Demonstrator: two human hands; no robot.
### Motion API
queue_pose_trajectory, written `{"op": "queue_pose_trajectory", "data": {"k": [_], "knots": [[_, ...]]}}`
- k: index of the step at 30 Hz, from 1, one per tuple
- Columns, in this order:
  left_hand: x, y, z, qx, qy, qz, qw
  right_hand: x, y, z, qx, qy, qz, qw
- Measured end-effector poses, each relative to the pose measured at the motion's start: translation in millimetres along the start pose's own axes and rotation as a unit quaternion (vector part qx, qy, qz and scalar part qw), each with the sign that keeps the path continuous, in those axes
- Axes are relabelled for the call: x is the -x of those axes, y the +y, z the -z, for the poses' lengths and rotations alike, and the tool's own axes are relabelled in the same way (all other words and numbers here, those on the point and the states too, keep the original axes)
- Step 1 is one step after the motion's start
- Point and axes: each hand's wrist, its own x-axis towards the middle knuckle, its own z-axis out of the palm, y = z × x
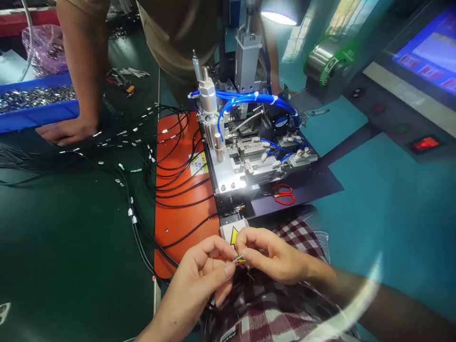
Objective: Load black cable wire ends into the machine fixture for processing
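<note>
Here, the dark green table (pixel 71 228) extended left of the metal machine (pixel 249 152). Orange plate (pixel 178 221) adjoined the machine's left side, black cables (pixel 147 164) strung across it. Blue bin (pixel 35 118) of small metal parts (pixel 35 97) stood far left of the machine. Left hand (pixel 204 273) and right hand (pixel 274 256) met on its near side, fingertips pinched. Red-handled scissors (pixel 285 194) lay just off its near edge. Smallest: thin coloured wires (pixel 238 261), near side of the machine, clamped by both hands.
</note>
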Motion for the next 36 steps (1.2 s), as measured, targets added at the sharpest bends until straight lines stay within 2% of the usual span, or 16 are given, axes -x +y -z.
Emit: {"op": "queue_pose_trajectory", "data": {"k": [3, 5, 6, 8, 11, 14, 16, 18, 22, 24, 26, 32, 34, 36], "knots": [[1, -2, -1.7, -0.024, 0.029, -0.026, 0.999, 3, -6, -6, 0.067, 0.059, 0.023, 0.996], [2, -2, -5.0, -0.052, 0.064, -0.036, 0.996, 6, -9, -8, 0.179, 0.093, 0.07, 0.977], [3, -2, -7.2, -0.066, 0.085, -0.041, 0.993, 7, -10, -9, 0.248, 0.105, 0.101, 0.958], [4, -2, -11.6, -0.094, 0.122, -0.058, 0.986, 8, -12, -8, 0.384, 0.124, 0.169, 0.899], [5, -3, -15.3, -0.136, 0.142, -0.102, 0.975, 10, -16, -7, 0.512, 0.125, 0.232, 0.818], [6, -7, -15.0, -0.185, 0.141, -0.13, 0.964, 10, -22, -6, 0.58, 0.081, 0.248, 0.772], [6, -8, -14.4, -0.21, 0.133, -0.132, 0.96, 9, -29, -4, 0.609, 0.039, 0.239, 0.756], [6, -8, -14.7, -0.216, 0.12, -0.118, 0.962, 5, -36, 1, 0.604, 0.004, 0.195, 0.773], [4, -2, -16.1, -0.18, 0.107, -0.065, 0.976, -8, -47, 17, 0.473, -0.082, 0.05, 0.876], [2, 0, -15.1, -0.153, 0.101, -0.037, 0.982, -14, -48, 24, 0.397, -0.119, 0.015, 0.91], [1, 0, -12.3, -0.129, 0.095, -0.015, 0.987, -19, -46, 27, 0.341, -0.13, 0.006, 0.931], [-3, -8, -4.3, -0.08, 0.089, 0.003, 0.993, -22, -32, 21, 0.276, -0.081, 0.006, 0.958], [-3, -9, -4.3, -0.062, 0.109, -0.006, 0.992, -20, -28, 16, 0.239, -0.038, -0.003, 0.97], [-2, -10, -5.6, -0.047, 0.128, -0.015, 0.991, -15, -24, 11, 0.201, 0.031, -0.007, 0.979]]}}
